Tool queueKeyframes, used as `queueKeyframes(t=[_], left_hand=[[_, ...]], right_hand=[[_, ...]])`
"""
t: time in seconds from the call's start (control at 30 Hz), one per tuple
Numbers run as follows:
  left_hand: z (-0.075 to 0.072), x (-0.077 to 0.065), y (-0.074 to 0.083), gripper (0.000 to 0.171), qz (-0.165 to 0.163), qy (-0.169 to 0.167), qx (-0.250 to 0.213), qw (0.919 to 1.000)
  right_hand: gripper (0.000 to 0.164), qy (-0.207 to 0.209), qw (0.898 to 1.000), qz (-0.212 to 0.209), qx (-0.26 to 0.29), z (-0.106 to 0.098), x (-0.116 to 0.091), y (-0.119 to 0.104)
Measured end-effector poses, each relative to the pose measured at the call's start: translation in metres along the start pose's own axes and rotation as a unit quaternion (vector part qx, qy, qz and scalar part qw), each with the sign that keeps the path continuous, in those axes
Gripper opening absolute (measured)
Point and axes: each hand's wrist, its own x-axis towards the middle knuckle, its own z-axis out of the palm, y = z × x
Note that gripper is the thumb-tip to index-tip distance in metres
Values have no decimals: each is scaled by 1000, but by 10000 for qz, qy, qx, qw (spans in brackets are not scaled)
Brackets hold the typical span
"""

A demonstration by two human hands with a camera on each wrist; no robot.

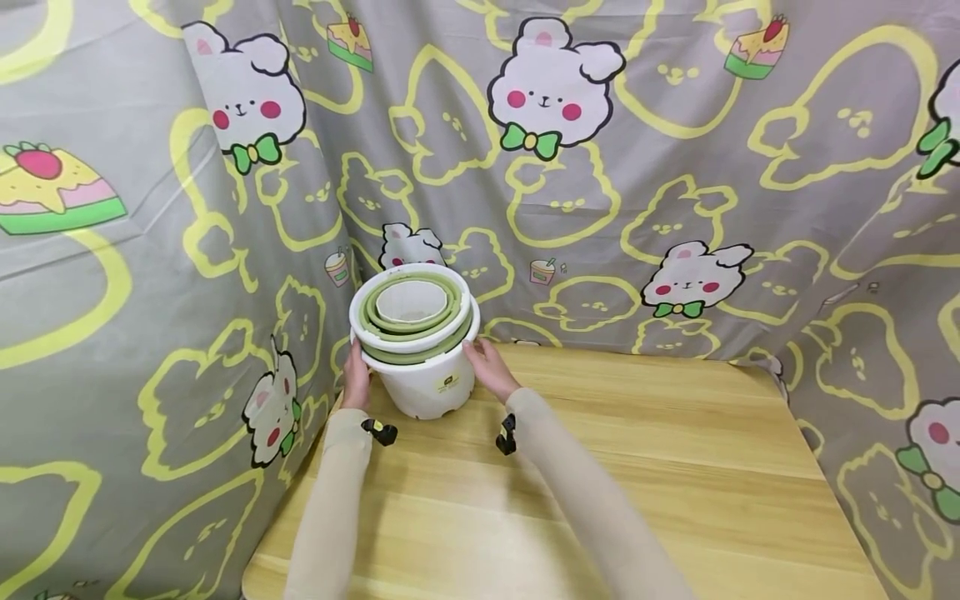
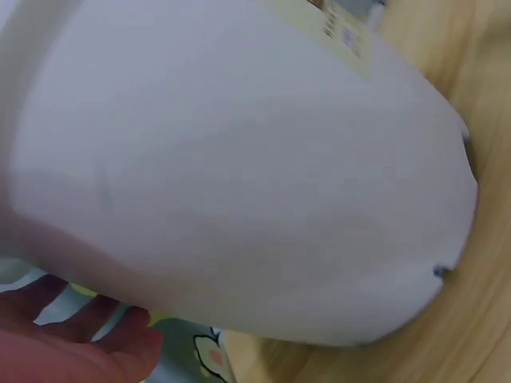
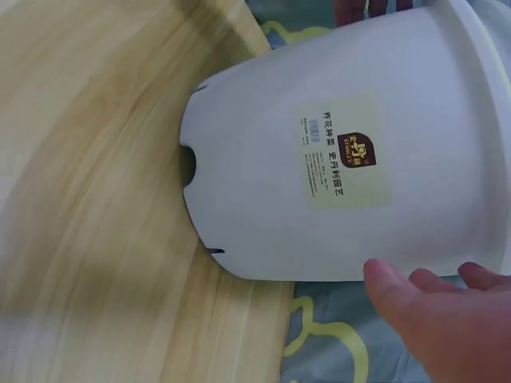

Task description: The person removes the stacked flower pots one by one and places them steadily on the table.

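Note:
A white plastic flower pot (image 1: 425, 390) stands at the table's back left, bottom at the tabletop, with small notches along its base edge. Nested inside it are several more white and green pots; the smallest, a white one (image 1: 408, 302), sits innermost. My left hand (image 1: 356, 379) grips the outer pot's left side just below the rim. On the opposite side my right hand (image 1: 489, 368) holds the pot under its rim, thumb toward me. The right wrist view shows a yellow label (image 3: 343, 152) on the pot's wall. Some fingers are hidden behind the pot.
A wooden table (image 1: 675, 467) spreads forward and right of the pots. Grey patterned curtains (image 1: 570, 200) hang close behind the pots and along the left side (image 1: 150, 333). A small black wrist camera (image 1: 380, 431) is strapped to the left cuff, another (image 1: 507, 435) to the right.

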Motion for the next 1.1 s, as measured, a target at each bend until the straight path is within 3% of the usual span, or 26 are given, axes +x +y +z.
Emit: queueKeyframes(t=[0.2,0.5,0.73,0.9,1.1], left_hand=[[1,5,-7,73,-102,103,132,9998],[0,8,-10,73,-582,-152,-79,9982],[-1,11,-5,56,-547,-194,128,9982],[-2,17,-4,62,-442,-251,225,9985],[18,16,-5,48,-342,-396,235,9984]], right_hand=[[66,114,9997,107,184,5,10,-3],[68,-17,9991,197,374,6,18,9],[67,44,9995,-33,313,1,25,16],[64,100,9993,-103,348,-1,26,12],[66,442,9979,-152,453,-17,24,20]])
